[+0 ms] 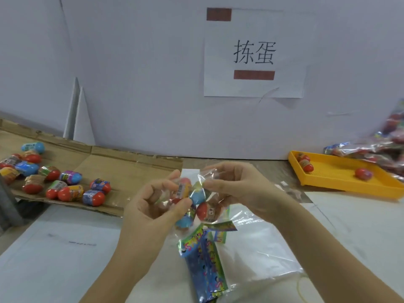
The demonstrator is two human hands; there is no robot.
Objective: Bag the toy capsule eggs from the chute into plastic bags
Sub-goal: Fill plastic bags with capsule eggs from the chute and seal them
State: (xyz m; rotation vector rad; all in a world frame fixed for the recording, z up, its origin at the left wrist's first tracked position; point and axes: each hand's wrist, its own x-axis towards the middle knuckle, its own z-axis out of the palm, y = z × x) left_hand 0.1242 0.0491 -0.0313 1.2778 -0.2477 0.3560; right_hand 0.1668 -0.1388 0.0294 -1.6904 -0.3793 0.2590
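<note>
Currently a clear plastic bag with several capsule eggs inside is held above the desk, gripped by the curled left hand, with its top pinched by the right hand. Many loose eggs are spread on the cardboard chute at left. At right, three eggs are seen in the yellow tray.

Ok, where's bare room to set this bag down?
Barest: near-left white tabletop, between the brown cardboard chute and the left hand. The yellow plastic tray has bare floor between its red eggs. Crowded: the chute's left end, full of capsule eggs, and the flat clear bags with printed cards at centre.
</note>
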